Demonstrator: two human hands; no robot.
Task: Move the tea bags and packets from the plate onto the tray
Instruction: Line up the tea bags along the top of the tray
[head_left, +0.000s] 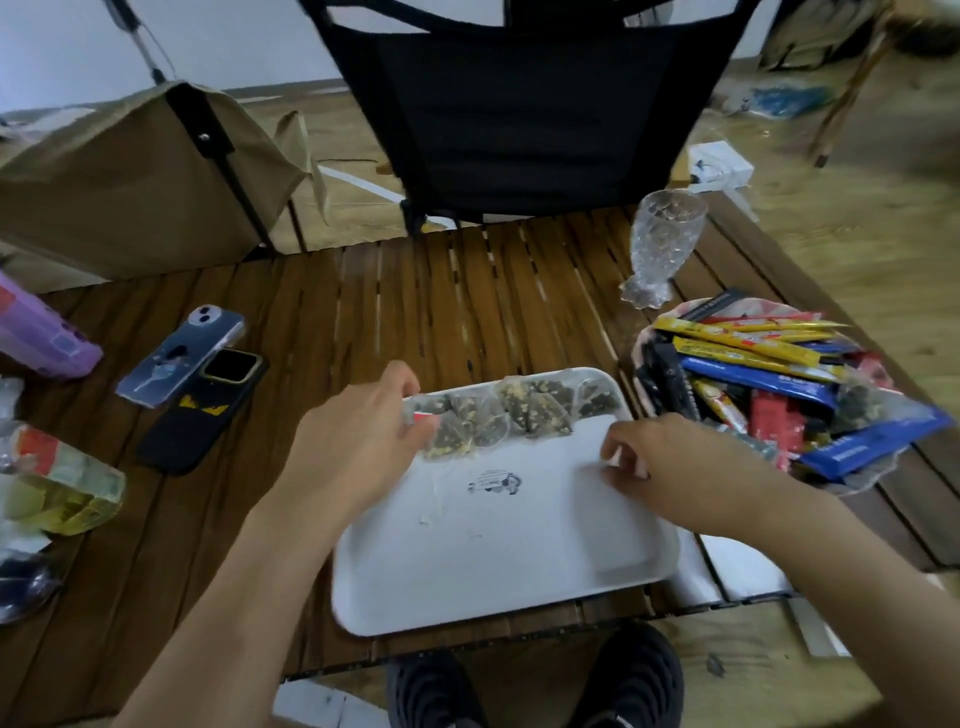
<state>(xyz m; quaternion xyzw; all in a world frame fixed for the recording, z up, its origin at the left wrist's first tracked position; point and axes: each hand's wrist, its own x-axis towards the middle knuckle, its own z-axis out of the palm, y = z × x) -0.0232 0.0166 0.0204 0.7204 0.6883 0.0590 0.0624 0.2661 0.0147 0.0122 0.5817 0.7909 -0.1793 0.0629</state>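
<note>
A white tray (498, 551) lies on the table in front of me. Several mesh tea bags (524, 410) filled with dark leaves lie in a row along its far edge. My left hand (358, 431) pinches the tea bag at the row's left end (452, 436), beside a red tag. My right hand (670, 467) hovers over the tray's right edge with curled fingers; whether it pinches anything is unclear. To the right, a plate (638, 358) holds a heap of yellow, blue and red stick packets (763, 374) and a tea bag (857, 410).
A slatted wooden table (457, 296) carries a cut glass (665, 244) behind the plate, two phones (182, 353) (208, 410), a purple case (41, 332) and a plastic bottle (57, 488) at left. A black chair (519, 104) and a tan chair (130, 176) stand beyond.
</note>
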